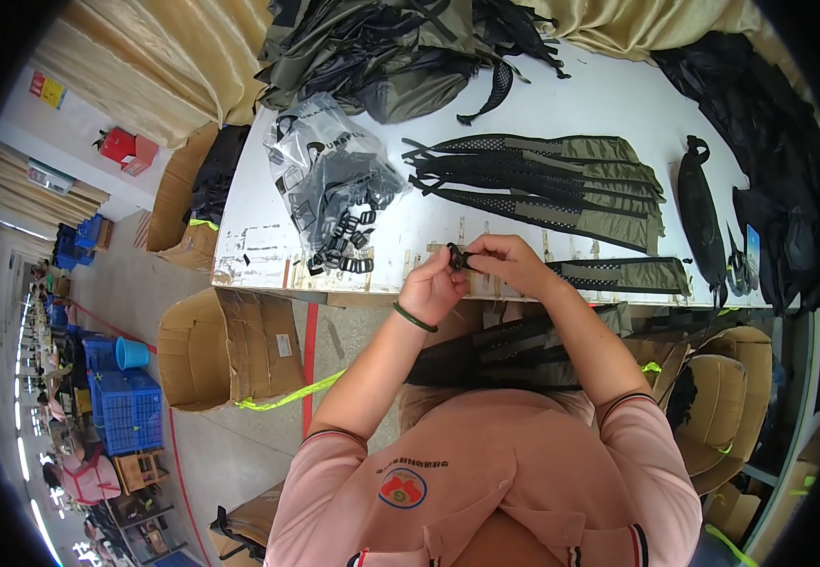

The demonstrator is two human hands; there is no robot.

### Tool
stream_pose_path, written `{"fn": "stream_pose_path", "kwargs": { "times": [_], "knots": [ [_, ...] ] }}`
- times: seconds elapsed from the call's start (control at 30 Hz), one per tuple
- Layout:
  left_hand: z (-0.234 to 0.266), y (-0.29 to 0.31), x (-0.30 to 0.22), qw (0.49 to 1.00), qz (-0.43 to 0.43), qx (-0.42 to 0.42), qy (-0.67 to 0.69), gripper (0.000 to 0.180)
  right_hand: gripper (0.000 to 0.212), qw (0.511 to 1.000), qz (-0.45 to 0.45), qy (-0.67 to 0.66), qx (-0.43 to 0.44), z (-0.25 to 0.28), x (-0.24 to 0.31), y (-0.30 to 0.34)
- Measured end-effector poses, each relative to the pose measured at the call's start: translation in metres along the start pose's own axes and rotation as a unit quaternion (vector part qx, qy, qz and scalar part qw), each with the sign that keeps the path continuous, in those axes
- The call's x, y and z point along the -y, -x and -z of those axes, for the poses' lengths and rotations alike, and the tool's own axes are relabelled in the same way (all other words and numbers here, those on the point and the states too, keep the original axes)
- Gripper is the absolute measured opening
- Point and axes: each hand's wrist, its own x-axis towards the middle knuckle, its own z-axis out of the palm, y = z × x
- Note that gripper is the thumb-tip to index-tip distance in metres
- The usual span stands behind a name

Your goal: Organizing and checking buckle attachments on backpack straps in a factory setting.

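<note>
Just over the table's front edge, my left hand (pixel 432 287) pinches a small black plastic buckle (pixel 456 255). Fingers of my right hand (pixel 516 266) close at the buckle's right side, apparently on the thin end of a strap piece; the fingers partly hide both. That black-mesh and olive strap piece (pixel 623 275) extends rightward from under my right hand along the table edge. Behind my hands lies a fanned stack of similar strap pieces (pixel 561 180). To the left, a clear plastic bag (pixel 320 156) spills several loose black buckles (pixel 344 260) onto the tabletop.
Olive and black fabric (pixel 382 71) is heaped at the table's back. On the right are a black padded strip (pixel 700 213), scissors (pixel 737 265) and hanging black fabric (pixel 769 142). More dark strap pieces (pixel 495 354) lie across my lap. Cardboard boxes (pixel 259 350) flank me.
</note>
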Motion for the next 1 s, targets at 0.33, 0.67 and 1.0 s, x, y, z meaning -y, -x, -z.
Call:
{"fn": "stream_pose_path", "kwargs": {
  "times": [0.33,0.67,1.0],
  "knots": [
    [-0.001,-0.001,0.007,0.999,0.050,-0.009,0.012,0.022,0.015,0.949,0.175,0.263,-0.014,0.002,0.008,0.004],
    [-0.019,0.004,0.010,0.997,0.066,-0.014,0.022,0.021,0.012,0.935,0.184,0.263,-0.153,-0.018,0.008,0.010],
    [-0.007,0.004,0.005,0.996,0.063,0.019,-0.057,0.018,0.013,0.999,-0.003,0.015,-0.039,-0.005,0.009,0.015]
  ]
}}
